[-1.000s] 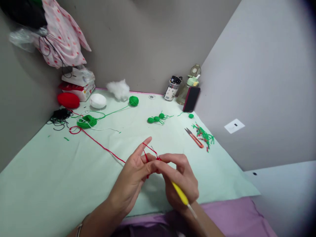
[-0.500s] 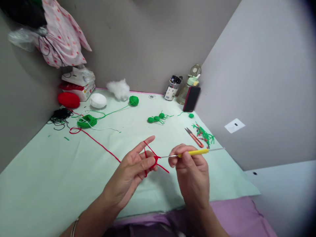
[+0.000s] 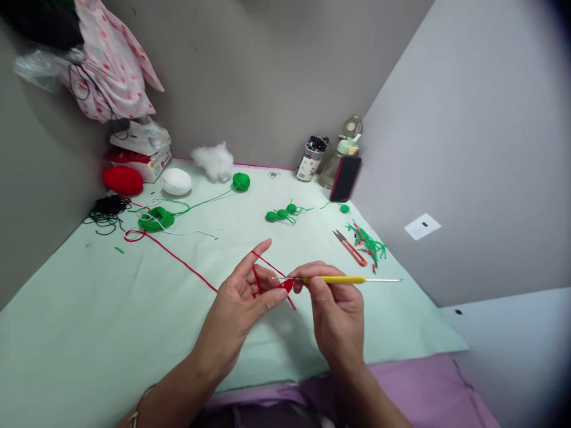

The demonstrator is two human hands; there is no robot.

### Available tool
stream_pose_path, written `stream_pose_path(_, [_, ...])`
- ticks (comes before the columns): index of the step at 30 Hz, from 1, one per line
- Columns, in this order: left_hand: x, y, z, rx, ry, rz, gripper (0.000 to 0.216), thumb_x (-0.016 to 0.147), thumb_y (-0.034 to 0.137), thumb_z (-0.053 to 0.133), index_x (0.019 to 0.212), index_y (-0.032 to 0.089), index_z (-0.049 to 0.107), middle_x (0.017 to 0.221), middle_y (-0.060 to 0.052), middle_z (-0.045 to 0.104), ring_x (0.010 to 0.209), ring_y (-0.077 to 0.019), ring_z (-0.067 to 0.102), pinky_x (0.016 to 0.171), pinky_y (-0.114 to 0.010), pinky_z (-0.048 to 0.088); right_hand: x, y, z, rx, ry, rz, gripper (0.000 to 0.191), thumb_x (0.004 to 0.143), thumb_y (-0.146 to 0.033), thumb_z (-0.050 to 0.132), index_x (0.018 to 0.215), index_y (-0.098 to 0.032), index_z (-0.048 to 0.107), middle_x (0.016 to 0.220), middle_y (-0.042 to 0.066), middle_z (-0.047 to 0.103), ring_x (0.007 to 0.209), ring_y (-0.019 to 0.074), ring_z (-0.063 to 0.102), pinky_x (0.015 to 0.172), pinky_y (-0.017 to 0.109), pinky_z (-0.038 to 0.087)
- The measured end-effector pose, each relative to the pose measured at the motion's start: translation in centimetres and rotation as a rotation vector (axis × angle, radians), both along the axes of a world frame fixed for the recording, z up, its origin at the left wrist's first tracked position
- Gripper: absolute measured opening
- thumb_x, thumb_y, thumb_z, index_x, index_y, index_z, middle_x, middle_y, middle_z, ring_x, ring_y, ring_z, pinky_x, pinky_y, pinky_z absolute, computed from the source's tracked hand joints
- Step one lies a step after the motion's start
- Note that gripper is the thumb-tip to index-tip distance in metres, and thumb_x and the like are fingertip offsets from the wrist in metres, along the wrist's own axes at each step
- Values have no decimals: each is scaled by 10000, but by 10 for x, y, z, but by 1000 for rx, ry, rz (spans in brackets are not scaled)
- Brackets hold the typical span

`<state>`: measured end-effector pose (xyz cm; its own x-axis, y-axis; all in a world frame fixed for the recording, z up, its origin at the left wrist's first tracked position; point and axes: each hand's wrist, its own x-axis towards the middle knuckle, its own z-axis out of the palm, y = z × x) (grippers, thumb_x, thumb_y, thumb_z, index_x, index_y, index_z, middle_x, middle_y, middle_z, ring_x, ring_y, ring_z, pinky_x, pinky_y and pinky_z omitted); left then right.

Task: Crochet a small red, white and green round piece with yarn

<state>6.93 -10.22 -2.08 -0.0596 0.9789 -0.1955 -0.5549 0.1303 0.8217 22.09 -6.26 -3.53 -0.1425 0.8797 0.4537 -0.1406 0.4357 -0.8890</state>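
Plainly, the left hand [image 3: 238, 306] has its grip pinched on a small red crochet piece [image 3: 288, 286], low at the centre of the frame, its forefinger raised with red yarn [image 3: 187, 265] running from it down to the work. Just right of it, the right hand [image 3: 338, 315] has its grip closed round the yellow-handled hook [image 3: 341, 279], which lies nearly level, the metal shaft crossing the top of the red piece and the tip reaching left over the other hand's fingers. From where I stand I can't tell whether the right fingertips press on the piece. Half a second ago the hands were apart, bare shaft showing between them; now the right has come in close, and the handle sits further left. A second ago that handle slanted toward the bottom of the frame. The yarn trails left across the bench [image 3: 111, 333] as it did, and the orange snips [image 3: 352, 250], right of centre, haven't moved.
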Motion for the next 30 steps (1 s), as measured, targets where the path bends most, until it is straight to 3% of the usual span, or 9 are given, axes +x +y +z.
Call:
stream_pose_path(4, [2,-1,0,24,28,22,835,830,216,882,1574,297,512,833,49,661,859,-142,607,920,-309,473,1,-5,1,436,-343,-200,331,952,-59,669,1165,-277,800,1047,88,791,958,229,721,818,381,592])
stream_pose_path(6, [3,-3,1,8,-34,13,784,838,226,877,1546,307,549,843,48,658,878,-142,598,948,-314,453,-1,-6,1,536,-395,-237,433,926,-11,682,1237,-293,789,1151,108,786,1028,240,725,851,389,592])
stream_pose_path(10, [1,-2,4,-54,-154,-43,641,856,246,854,1461,289,646,915,23,687,965,-154,599,1017,-323,398,-2,-2,0,232,-140,-58,324,1006,-92,637,1151,-326,807,1091,53,810,1003,200,735,829,339,601])
stream_pose_path(13, [-2,-1,6,-63,-169,-67,583,861,251,836,1422,292,685,956,8,690,1010,-175,597,1008,-330,382,0,5,2,-11,50,99,174,1038,-231,643,1041,-290,807,975,27,814,864,166,731,763,295,604])
stream_pose_path(15, [-3,0,6,-58,-155,-53,539,856,242,829,1381,294,717,924,16,667,972,-170,586,975,-325,388,2,7,4,-83,88,137,180,1058,-286,615,1015,-261,788,938,25,804,770,146,717,724,282,605])
stream_pose_path(18, [-3,-1,6,-38,-103,-9,499,853,233,827,1340,302,745,864,33,643,887,-147,562,928,-307,405,5,3,8,26,-46,75,216,1086,-234,543,1053,-245,756,954,27,790,762,137,721,741,287,612])
stream_pose_path(24, [2,-2,0,15,-50,71,587,848,264,874,1403,343,697,881,36,684,875,-125,572,901,-262,430,3,-10,5,744,-594,-170,306,1011,-41,581,1243,-179,726,1123,129,766,1059,213,718,888,336,612])
stream_pose_path(27, [2,-1,0,-86,-212,-36,627,821,299,895,1415,268,695,869,15,683,812,-116,557,829,-250,447,2,-11,2,708,-585,-247,323,1005,-40,597,1227,-215,754,1150,121,746,1087,218,706,899,340,604])
stream_pose_path(30, [0,0,2,-135,-305,-71,595,817,251,888,1385,201,715,841,14,657,729,-92,515,766,-232,443,3,-7,3,435,-249,-145,287,1041,-98,561,1182,-253,756,1021,61,759,924,183,701,779,315,597])
